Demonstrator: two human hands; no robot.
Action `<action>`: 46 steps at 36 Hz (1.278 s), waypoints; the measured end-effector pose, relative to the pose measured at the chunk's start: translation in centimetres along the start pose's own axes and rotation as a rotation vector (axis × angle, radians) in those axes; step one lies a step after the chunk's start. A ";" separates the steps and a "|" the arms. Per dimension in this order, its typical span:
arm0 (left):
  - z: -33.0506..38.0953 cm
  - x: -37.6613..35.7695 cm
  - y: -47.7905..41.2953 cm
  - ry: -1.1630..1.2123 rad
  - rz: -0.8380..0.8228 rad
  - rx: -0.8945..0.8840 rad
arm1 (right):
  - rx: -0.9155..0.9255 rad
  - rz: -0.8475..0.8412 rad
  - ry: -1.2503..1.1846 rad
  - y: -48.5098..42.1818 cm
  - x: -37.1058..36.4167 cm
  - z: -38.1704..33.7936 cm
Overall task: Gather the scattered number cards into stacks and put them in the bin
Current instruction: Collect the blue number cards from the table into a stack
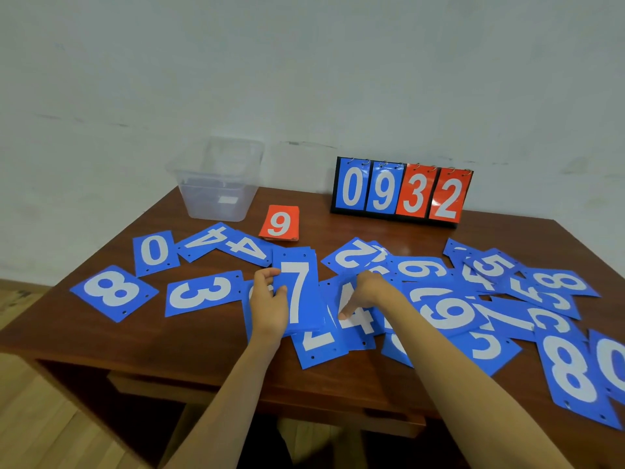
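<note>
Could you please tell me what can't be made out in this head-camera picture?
- Contents of the clear bin: blurred, walls cloudy.
- Card under the left hand: digit covered by the hand and the 7 stack.
- Cards at the right edge: cut off by the frame.
- How many cards lie under the red 9: too small.

Two bare forearms reach forward from the bottom edge, both sleeveless as far as can be seen. The left hand (269, 304) sits left of centre, back of the hand facing up, fingers curled and thumb pressed inward in a closed grip on the left edge of a blue card stack with a white 7 on top (299, 292). The right hand (367, 292) lies just beside it, wrist bent, palm down, fingers pointing down and spread loosely, fingertips (345, 314) touching what lies beneath
</note>
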State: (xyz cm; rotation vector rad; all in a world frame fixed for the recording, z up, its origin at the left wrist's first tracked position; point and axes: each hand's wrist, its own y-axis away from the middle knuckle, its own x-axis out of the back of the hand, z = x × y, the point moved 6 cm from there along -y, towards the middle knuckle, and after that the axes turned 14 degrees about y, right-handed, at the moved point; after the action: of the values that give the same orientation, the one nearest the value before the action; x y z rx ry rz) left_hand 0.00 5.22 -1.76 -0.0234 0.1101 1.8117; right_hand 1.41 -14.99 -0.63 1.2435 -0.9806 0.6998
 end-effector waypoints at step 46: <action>1.0 -3.3 -6.4 0.113 -0.021 -0.006 | 0.203 0.100 -0.024 -8.2 3.2 -0.6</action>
State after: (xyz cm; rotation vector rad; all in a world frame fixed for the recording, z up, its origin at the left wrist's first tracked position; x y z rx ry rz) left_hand 7.02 3.66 -0.87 -0.1313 0.1836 1.7894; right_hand 10.04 -16.39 -1.42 1.3891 -1.0160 0.8822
